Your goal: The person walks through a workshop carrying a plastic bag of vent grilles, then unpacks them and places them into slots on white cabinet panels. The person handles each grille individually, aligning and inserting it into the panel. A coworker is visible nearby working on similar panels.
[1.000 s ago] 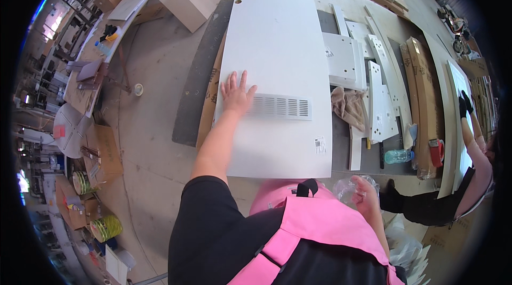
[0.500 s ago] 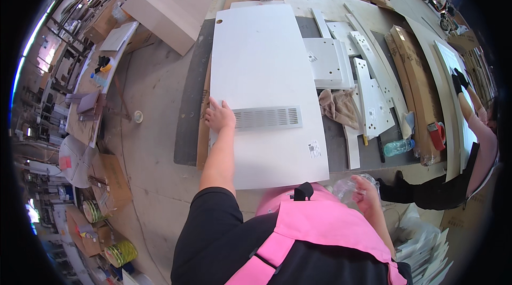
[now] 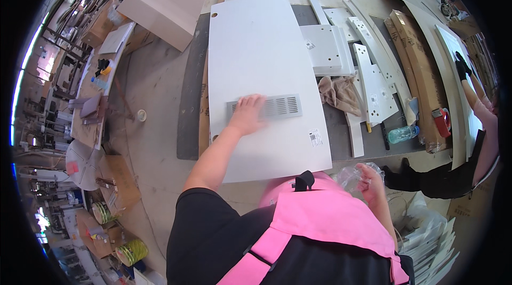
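A large white panel lies flat on the table in front of me, with a small printed label near its right front corner. On it sits a silver slotted vent grille. My left hand is over the grille's left part, its fingers spread and slightly smeared by motion; it covers some of the slots. At my right side, beyond the panel's near edge, my right hand is closed on a crumpled clear plastic bag.
Right of the panel lie white drilled boards, a brown cloth, a clear bottle, a red tape dispenser and a long cardboard box. A co-worker in black gloves stands at far right.
My left hand has moved right, from the panel's left edge onto the grille. My right hand still holds the plastic bag in about the same place.
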Available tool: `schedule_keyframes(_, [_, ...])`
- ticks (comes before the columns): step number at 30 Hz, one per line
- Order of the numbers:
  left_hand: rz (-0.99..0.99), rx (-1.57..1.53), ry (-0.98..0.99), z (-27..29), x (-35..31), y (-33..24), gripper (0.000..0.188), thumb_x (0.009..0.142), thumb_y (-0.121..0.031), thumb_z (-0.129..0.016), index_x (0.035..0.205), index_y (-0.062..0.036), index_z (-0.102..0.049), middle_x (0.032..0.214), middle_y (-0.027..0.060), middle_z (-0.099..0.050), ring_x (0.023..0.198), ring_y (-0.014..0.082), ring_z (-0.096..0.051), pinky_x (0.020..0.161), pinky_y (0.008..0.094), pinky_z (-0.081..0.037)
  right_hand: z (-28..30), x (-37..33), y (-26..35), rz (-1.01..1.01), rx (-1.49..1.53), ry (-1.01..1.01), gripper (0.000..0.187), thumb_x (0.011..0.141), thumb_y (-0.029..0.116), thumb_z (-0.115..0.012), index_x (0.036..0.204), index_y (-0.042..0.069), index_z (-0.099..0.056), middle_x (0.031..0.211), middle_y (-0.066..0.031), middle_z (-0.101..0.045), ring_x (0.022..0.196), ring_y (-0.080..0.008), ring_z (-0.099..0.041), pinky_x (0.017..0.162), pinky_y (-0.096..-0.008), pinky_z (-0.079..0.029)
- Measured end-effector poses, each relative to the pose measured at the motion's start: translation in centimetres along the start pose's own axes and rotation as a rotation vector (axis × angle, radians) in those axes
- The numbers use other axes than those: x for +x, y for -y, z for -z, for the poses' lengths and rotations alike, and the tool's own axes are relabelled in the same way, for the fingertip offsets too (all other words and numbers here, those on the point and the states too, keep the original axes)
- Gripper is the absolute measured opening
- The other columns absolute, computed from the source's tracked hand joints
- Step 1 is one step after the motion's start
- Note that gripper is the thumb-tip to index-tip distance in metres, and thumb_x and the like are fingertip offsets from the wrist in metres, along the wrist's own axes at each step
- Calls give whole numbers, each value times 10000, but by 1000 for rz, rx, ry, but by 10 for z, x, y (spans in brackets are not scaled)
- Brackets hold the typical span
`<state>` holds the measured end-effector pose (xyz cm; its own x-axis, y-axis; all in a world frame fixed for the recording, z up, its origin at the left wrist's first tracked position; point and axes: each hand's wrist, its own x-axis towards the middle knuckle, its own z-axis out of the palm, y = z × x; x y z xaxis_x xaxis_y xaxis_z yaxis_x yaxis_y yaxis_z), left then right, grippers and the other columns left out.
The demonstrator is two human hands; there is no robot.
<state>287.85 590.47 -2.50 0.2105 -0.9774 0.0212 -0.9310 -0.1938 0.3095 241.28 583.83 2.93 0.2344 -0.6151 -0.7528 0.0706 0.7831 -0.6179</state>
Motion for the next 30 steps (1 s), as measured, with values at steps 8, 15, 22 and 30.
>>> schedule_keyframes(8, [3, -165, 22, 5, 5, -4, 782, 651, -322, -751, 1319, -47, -453, 1250, 112, -440, 1218, 301, -382, 1058, 388, -353, 2, -2, -2, 1, -1, -13, 247, 895, 218, -618, 1073, 48, -628, 679, 62, -403, 455, -52, -276, 436, -218, -250])
schedule_keyframes(15, [-83, -157, -98, -2, 0, -2, 760, 639, -304, -757, 1292, -38, -474, 1231, 123, -442, 1169, 317, -404, 1035, 395, -374, 6, 1, -7, -37, -24, -51, 227, 891, 219, -628, 1057, 64, -633, 663, 58, -394, 451, -54, -271, 431, -219, -242])
schedule_keyframes(22, [-133, -129, -159, -3, -1, 0, 730, 651, -323, -752, 1251, 8, -503, 1208, 141, -454, 1171, 318, -415, 1027, 396, -384, -17, 6, 4, -47, -116, 7, 221, 893, 224, -626, 1050, 69, -630, 654, 57, -381, 454, -53, -273, 423, -215, -236])
schedule_keyframes(30, [-142, -131, -190, -11, 0, 4, 734, 648, -319, -733, 1266, -8, -489, 1220, 145, -453, 1172, 326, -414, 1028, 405, -384, -27, 12, 8, -32, -133, 48, 237, 900, 221, -614, 1063, 48, -623, 661, 58, -383, 470, -48, -293, 425, -213, -239])
